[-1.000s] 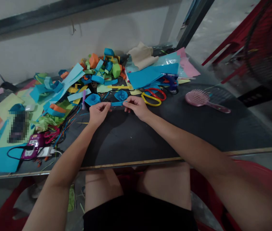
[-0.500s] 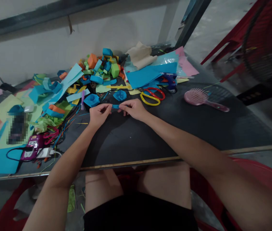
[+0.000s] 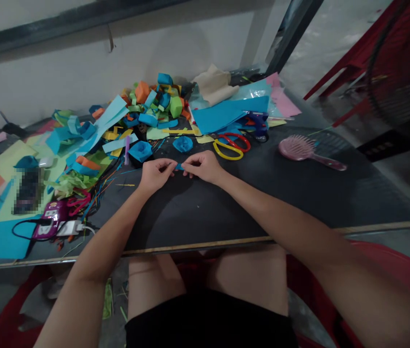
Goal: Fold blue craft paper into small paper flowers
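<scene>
My left hand (image 3: 155, 174) and my right hand (image 3: 202, 166) meet over the dark table (image 3: 226, 203), fingers pinched together on a small blue paper strip (image 3: 179, 166). Only a short bit of the strip shows between the fingertips. Just beyond the hands lie two blue folded paper flowers (image 3: 183, 143), the other flower (image 3: 141, 151) to the left. Scissors with red and yellow handles (image 3: 231, 146) lie to the right of my right hand.
A heap of coloured paper scraps and folded pieces (image 3: 147, 108) fills the back of the table. Blue paper sheets (image 3: 226, 112) lie at the back right, a pink hairbrush (image 3: 304, 150) further right. A purple device with cables (image 3: 51, 226) sits at the left front. Red chairs (image 3: 372, 53) stand beyond.
My hands have moved closer together, so the blue strip that stretched between them a second ago now shows only as a short bit between the fingertips.
</scene>
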The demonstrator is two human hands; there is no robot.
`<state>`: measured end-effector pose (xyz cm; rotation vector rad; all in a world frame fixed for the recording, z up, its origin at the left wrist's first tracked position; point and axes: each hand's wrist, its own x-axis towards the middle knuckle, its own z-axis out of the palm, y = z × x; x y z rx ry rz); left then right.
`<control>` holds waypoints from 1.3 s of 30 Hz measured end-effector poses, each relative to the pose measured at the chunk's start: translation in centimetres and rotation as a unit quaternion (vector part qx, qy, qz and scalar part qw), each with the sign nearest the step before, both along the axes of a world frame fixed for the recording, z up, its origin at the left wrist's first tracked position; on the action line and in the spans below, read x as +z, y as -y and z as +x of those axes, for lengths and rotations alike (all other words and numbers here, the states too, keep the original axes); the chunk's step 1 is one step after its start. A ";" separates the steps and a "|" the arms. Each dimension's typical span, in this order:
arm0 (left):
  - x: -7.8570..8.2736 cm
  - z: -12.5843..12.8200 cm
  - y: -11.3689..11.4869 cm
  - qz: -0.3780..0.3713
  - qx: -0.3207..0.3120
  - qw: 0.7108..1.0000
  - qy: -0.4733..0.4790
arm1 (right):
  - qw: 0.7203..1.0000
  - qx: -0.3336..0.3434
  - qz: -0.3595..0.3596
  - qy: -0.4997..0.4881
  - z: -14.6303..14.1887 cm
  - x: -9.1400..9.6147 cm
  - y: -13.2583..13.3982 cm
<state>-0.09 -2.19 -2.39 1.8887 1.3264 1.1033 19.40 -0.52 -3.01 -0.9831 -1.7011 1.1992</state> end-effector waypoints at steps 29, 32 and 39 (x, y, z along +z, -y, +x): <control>-0.8 0.1 -0.8 0.009 0.039 0.992 0.120 | 0.987 0.045 -0.113 -0.109 0.5 -0.1 -1.2; -0.8 0.1 -0.9 0.012 0.035 0.991 0.125 | 0.987 0.048 -0.109 -0.104 0.6 -0.2 -1.2; -0.8 0.1 -1.1 0.003 0.049 0.988 0.144 | 0.989 0.038 -0.098 -0.101 0.5 -0.4 -1.1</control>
